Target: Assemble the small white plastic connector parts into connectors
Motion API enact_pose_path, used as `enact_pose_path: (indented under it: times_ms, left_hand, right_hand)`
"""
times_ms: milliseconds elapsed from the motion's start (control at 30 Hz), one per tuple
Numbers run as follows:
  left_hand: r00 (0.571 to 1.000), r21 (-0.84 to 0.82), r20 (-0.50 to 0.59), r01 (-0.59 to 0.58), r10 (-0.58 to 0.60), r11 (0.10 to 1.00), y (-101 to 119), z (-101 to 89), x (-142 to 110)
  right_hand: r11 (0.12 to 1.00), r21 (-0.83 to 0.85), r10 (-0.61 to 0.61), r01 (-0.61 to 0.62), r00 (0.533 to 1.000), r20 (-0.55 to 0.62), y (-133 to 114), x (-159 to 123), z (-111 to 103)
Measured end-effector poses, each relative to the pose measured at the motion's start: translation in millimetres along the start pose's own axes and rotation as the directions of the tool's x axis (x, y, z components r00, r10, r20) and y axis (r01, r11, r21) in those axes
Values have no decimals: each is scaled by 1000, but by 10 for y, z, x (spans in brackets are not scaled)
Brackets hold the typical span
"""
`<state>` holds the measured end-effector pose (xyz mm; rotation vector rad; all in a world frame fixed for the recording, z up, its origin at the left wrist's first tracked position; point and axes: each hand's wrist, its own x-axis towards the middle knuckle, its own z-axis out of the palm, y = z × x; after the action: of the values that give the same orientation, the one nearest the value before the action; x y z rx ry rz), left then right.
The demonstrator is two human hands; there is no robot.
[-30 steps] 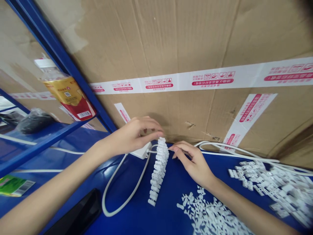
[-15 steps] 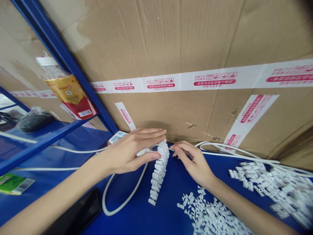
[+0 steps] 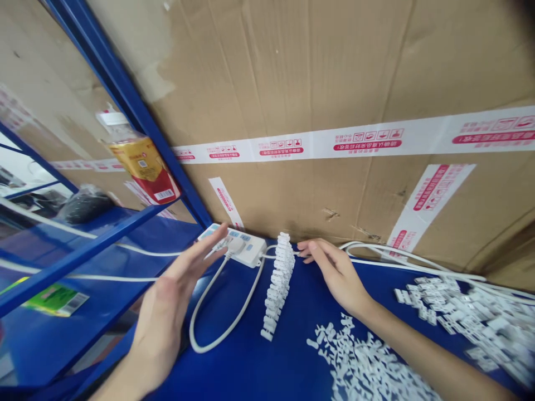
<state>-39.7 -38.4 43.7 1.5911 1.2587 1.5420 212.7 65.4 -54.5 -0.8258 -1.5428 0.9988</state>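
A long row of small white plastic clips [image 3: 278, 287], standing packed side by side, runs across the blue surface in the middle. My left hand [image 3: 175, 289] is raised to the left of this row, apart from it, with its fingers stretched out and nothing held. Just right of the row's far end is my right hand [image 3: 332, 270]. Its fingers are curled and drawn together close to the row and a white cable; what they hold, if anything, is hidden. Behind my left hand's fingertips sits a white power strip [image 3: 251, 250] with a plug in it.
Loose small white pieces [image 3: 368, 362] lie in a pile at the front right, and a heap of white clips [image 3: 468, 317] lies farther right. A large cardboard box [image 3: 292, 189] forms the back. A bottle [image 3: 146, 167] stands by the blue frame [image 3: 125, 94] at left.
My left hand has left the row of clips and moved left and toward me, uncovering the power strip. My right hand stays near the row's far end. The view has shifted slightly.
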Motion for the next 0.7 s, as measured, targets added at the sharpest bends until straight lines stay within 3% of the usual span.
enact_pose_path:
  times_ms: [100,167,300,433,567,600,700]
  left_hand:
    - [981,-58,-186,38,-48,998,-49,69,-424]
    - [969,-62,-244,16,-31,998,-97,108,-659]
    - [966,-42,-257,8,-19,999,-155,93,-1010]
    - [966,43,-246,97,-83,994,-67,-12,-1206]
    - [988,59,-125,97,-89,994,132,-104,-1027]
    - [996,13,-38,80,-79,997,166,-106,-898]
    - [999,-158,2,35,-35,987,157,-15,-373]
  right_hand:
    - [999,-25,-31,30,999,-31,-109,52,-49]
    - [996,-55,-72,69,996,-54,-290,99,-105]
    - [973,-143,-198,180,972,-124,-840,110,-225]
    - [946,-224,-280,235,940,-195,-1234,-76,-305]
    - [973,-190,-173,130,958,-231,-1174,-255,-306]
    - [983,-155,-129,94,962,-239,-1112,-267,-282]
    - [999,-26,-27,21,959,-282,-902,-226,-127]
